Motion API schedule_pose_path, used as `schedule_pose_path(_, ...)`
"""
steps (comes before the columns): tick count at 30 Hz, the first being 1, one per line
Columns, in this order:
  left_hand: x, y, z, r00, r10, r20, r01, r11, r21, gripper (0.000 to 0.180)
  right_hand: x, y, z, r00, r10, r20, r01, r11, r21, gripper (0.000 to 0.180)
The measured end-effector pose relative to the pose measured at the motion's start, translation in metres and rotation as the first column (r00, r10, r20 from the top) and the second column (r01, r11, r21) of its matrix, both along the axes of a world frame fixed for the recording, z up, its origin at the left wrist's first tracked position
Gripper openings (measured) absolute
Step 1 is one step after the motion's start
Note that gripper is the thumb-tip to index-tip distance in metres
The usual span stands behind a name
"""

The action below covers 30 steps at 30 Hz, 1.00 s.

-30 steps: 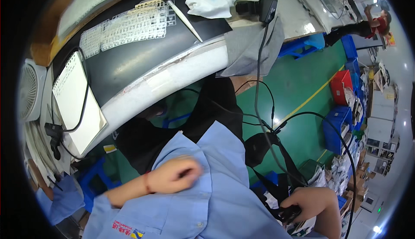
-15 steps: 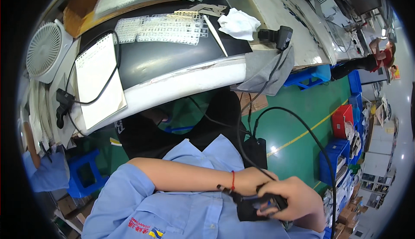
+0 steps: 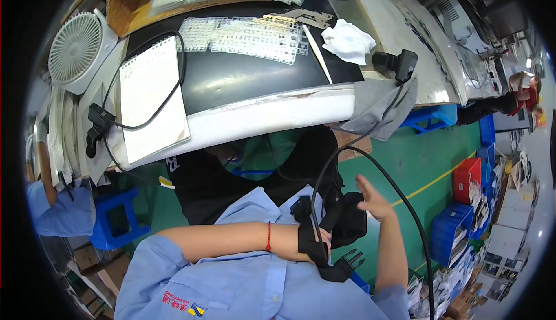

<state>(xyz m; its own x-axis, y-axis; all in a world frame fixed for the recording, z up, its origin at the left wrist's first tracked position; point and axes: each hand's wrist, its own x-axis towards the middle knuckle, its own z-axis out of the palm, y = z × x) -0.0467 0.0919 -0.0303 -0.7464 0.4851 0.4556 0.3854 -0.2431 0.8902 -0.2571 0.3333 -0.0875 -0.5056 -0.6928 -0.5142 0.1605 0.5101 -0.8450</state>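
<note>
Item: black strapped device (image 3: 339,227), sitting at the person's lap, at about 5 o'clock in the head view, just below the bench edge.

Left hand (image 3: 315,242): reaching across the body and lying under the device's black strap (image 3: 310,245); its fingers are mostly hidden, so I cannot tell whether they are gripping. A red string bracelet (image 3: 268,236) is showing on that wrist.

Right hand (image 3: 373,198): lifting off, fingers spread apart, holding nothing, at 3 o'clock of the device. Half a second ago both hands were closing round the device low at the right; now only the left is staying on it, so the holding is passing to the left side.

Black cable (image 3: 347,152): running up toward 1 o'clock to a black scanner (image 3: 397,64) resting on the bench (image 3: 260,117).

Also on the bench: notepad (image 3: 152,97) at 10 o'clock, white fan (image 3: 78,48) beyond it, clear plastic trays (image 3: 249,33) at 12 o'clock, white cloth (image 3: 347,42).
</note>
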Motion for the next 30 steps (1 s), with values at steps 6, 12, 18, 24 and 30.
schedule_pose_path(6,0.013,-0.026,0.007,0.998,0.014,0.065,-0.012,0.999,-0.035,0.016,0.007,-0.046,-0.004,0.856,0.444,-0.267,-0.347,0.874,0.34,0.09)
schedule_pose_path(12,0.033,-0.044,-0.009,0.973,0.087,0.214,-0.09,0.996,0.004,0.024,0.012,-0.041,-0.022,0.738,0.437,-0.515,-0.288,0.893,0.345,0.082)
schedule_pose_path(18,0.032,-0.055,0.005,0.879,0.114,0.462,-0.114,0.993,-0.027,0.026,0.034,-0.068,0.022,0.794,0.372,-0.481,-0.062,0.836,0.545,0.047)
schedule_pose_path(24,0.034,-0.059,-0.005,0.913,0.147,0.38,-0.135,0.989,-0.058,0.025,0.032,-0.059,0.026,0.785,0.29,-0.548,0.0,0.884,0.468,0.03)
schedule_pose_path(30,0.051,-0.065,-0.02,0.802,0.205,0.562,-0.36,0.915,0.18,0.044,0.036,-0.072,0.064,0.802,0.057,-0.594,0.193,0.917,0.35,0.026)
